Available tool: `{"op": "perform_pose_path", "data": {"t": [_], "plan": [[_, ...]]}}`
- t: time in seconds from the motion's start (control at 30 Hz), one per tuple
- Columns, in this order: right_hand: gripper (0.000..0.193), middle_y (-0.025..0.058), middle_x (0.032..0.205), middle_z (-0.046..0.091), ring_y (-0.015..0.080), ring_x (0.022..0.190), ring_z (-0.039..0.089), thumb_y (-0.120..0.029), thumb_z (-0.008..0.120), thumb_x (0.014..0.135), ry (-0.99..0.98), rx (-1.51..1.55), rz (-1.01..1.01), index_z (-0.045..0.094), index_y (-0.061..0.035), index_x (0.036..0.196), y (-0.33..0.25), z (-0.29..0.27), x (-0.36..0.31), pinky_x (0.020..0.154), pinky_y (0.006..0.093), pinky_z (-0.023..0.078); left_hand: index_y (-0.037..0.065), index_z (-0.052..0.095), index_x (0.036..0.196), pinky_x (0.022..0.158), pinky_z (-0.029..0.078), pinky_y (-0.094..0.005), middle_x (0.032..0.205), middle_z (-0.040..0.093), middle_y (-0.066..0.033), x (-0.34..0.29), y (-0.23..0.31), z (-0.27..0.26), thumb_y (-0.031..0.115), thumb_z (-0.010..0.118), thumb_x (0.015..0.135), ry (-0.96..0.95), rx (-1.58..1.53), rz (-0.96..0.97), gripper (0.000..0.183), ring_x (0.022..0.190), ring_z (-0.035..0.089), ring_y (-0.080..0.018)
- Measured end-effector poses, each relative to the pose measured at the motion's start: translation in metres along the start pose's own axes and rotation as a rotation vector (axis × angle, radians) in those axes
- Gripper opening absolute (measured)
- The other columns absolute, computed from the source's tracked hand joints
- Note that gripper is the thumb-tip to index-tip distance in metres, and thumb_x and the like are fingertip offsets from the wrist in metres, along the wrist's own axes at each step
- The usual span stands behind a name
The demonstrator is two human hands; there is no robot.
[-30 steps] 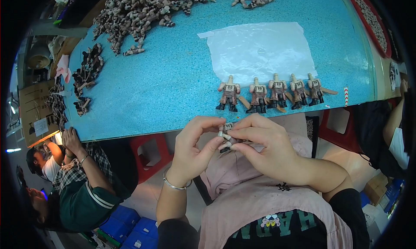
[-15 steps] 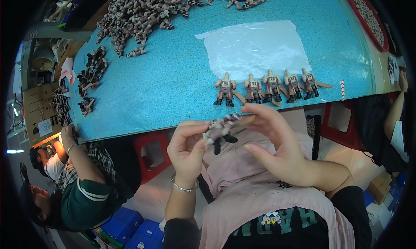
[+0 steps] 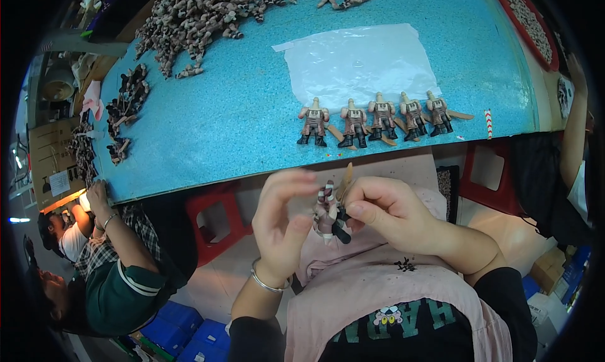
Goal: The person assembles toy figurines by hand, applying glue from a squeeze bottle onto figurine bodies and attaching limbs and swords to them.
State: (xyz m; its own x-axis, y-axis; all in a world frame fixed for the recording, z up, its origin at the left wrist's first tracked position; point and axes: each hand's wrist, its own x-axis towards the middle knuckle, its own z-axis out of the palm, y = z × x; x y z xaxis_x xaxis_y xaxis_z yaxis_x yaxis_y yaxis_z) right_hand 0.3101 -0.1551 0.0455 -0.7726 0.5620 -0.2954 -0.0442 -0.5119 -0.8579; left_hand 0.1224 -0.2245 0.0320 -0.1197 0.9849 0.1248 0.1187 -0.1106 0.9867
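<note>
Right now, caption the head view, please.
Right fingers hold a small figure near five others lined up on a blue table.

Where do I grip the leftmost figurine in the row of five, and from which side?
Probably take the figurine by its torso, from the left: that is the broad middle, between the thin neck and spread boots, while a flat brown piece and the other figurines lie to its right.

Held figure (image 3: 325,220) before table (image 3: 208,128); figure row (image 3: 382,118) on table, before sheet (image 3: 359,62); parts heap (image 3: 195,21) behind, left.
</note>
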Motion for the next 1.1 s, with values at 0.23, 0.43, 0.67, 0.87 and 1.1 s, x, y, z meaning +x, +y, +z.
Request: {"op": "perform_pose_path", "data": {"t": [0.23, 0.43, 0.67, 0.87, 1.1], "plan": [[0.02, 0.0018, 0.082, 0.053, 0.0081, 0.074, 0.052, -0.017, 0.051, 0.097, 0.008, -0.187, -0.081, 0.053, -0.0003, 0.086, 0.0, -0.004, 0.0, 0.067, 0.0227, 0.045, 0.001, 0.059, 0.094, 0.099, 0.04, -0.0387, 0.119, 0.053, -0.0156, 0.013, 0.007, 0.0, 0.017, 0.07, 0.081, -0.168, -0.498, -0.394, 0.023, 0.116, 0.051, -0.0234], [0.016, 0.003, 0.076, 0.053, 0.0105, 0.069, 0.051, -0.014, 0.056, 0.093, 0.06, -0.24, -0.085, 0.053, -0.001, 0.084, 0.003, -0.006, 0.002, 0.064, 0.025, 0.042, -0.002, 0.057, 0.095, 0.097, 0.04, -0.0342, 0.12, 0.053, -0.0158, 0.011, 0.009, 0.007, 0.003, 0.065, 0.085, -0.204, -0.377, -0.302, 0.013, 0.111, 0.052, -0.0198], [0.03, 0.0081, 0.098, 0.051, 0.0181, 0.089, 0.054, -0.007, 0.07, 0.08, 0.124, -0.436, -0.345, 0.05, -0.003, 0.1, 0.001, 0.001, 0.006, 0.075, 0.03, 0.044, 0.001, 0.041, 0.121, 0.094, 0.043, -0.0337, 0.112, 0.053, -0.0138, 0.003, 0.002, 0.027, 0.006, 0.071, 0.081, 0.136, -0.48, -0.093, 0.05, 0.106, 0.053, -0.0202], [0.046, 0.0113, 0.112, 0.052, 0.0225, 0.104, 0.056, 0.001, 0.07, 0.076, 0.162, -0.306, -0.342, 0.048, -0.0023, 0.116, 0.005, 0.003, -0.002, 0.086, 0.0333, 0.046, 0.002, 0.06, 0.111, 0.109, 0.025, -0.0448, 0.132, 0.046, -0.0167, 0.006, 0.002, 0.008, 0.045, 0.073, 0.077, -0.205, -0.422, -0.263, 0.056, 0.136, 0.029, -0.0316], [0.054, 0.0121, 0.12, 0.051, 0.0245, 0.109, 0.055, 0.003, 0.068, 0.076, 0.123, -0.361, -0.358, 0.046, -0.0028, 0.125, 0.001, 0.002, 0.003, 0.091, 0.0343, 0.045, 0.003, 0.063, 0.104, 0.108, 0.026, -0.0458, 0.129, 0.048, -0.0155, 0.008, -0.001, 0.004, 0.034, 0.077, 0.074, -0.195, -0.408, -0.195, 0.046, 0.136, 0.029, -0.0337]]}}
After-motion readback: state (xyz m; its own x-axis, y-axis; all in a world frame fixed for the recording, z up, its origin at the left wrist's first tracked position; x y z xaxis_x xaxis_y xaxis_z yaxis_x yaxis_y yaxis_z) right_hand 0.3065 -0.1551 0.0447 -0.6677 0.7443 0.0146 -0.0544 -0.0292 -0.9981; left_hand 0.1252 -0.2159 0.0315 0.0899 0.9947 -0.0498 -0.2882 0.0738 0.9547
